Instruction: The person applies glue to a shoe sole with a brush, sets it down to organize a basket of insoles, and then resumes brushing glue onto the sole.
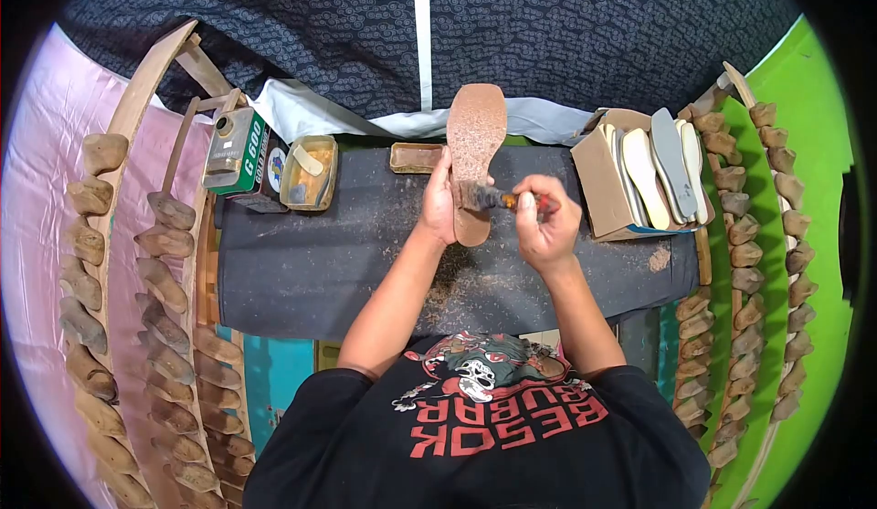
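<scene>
My left hand (440, 200) is closed round the edge of a brown shoe sole (477, 125), holding it upright over the table with its speckled, rough face showing. In my right hand (551, 226) is a brush (498, 199) with a dark head and touches of red and yellow on its handle. The brush head lies against the lower part of the sole, near the heel end. Motion blurs the brush, so its bristles do not show clearly.
Brown crumbs lie scattered over the dark-covered table (365, 271). At left stand a green can (239, 157) and a tub (311, 171); a small tray (416, 157) sits behind. A cardboard box (603, 185) holds several insoles. Racks of wooden shoe lasts (169, 239) flank both sides.
</scene>
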`<state>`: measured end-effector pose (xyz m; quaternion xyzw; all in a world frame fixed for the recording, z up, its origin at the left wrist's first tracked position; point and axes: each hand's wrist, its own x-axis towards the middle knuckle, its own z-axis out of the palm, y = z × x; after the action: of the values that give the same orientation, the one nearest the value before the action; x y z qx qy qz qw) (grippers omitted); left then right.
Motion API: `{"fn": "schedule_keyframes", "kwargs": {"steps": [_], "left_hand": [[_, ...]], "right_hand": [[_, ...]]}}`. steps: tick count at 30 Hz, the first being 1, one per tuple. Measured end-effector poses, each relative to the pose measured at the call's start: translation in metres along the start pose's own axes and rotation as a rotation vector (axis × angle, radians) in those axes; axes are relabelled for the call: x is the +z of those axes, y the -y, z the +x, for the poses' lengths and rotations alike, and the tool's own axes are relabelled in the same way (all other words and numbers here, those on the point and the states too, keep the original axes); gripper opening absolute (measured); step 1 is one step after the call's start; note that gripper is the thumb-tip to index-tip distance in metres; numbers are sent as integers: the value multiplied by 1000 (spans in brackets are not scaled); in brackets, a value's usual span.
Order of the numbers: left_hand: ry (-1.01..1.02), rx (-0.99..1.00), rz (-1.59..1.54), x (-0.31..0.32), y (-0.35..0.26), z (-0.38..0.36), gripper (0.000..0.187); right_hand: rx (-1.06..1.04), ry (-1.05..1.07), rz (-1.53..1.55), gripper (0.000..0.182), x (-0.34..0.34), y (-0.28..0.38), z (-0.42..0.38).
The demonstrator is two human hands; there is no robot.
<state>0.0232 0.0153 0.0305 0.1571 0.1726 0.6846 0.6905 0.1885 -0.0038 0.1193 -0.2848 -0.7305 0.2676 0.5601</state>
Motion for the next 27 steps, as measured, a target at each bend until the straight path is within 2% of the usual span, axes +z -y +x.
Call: {"fn": "schedule_keyframes", "kwargs": {"steps": [2,4,6,12,16,17,20,21,24,26,27], "left_hand": [[-17,10,18,-5,-4,1,56],[54,-56,-7,-9,-12,-3,56],[11,-30,9,-9,-12,-3,58],[43,-71,-6,-2,3,-8,56],[-27,-79,15,3,12,-15,55],[19,-91,-4,-2,12,-16,53],[78,-98,2,-7,7,-20,52],[16,-81,28,-5,5,-21,52],[-75,-77,-11,6,3,-23,51],[-101,-95,-73,9,5,-23,51],[-50,-111,-22,5,6,-23,51]], "right_hand": [[-39,69,-18,6,-1,2,-7],[-28,106,6,6,-7,3,-16],[32,140,27,6,-9,1,-23],[31,17,36,5,-2,-14,4],[9,-83,22,6,-1,-31,15],[15,-102,34,7,-1,-33,15],[79,-2,99,7,-8,-25,3],[78,81,121,6,-13,-23,0],[50,132,80,6,-15,-20,3],[103,57,92,7,-18,-26,12],[86,1,71,8,-19,-31,17]]}}
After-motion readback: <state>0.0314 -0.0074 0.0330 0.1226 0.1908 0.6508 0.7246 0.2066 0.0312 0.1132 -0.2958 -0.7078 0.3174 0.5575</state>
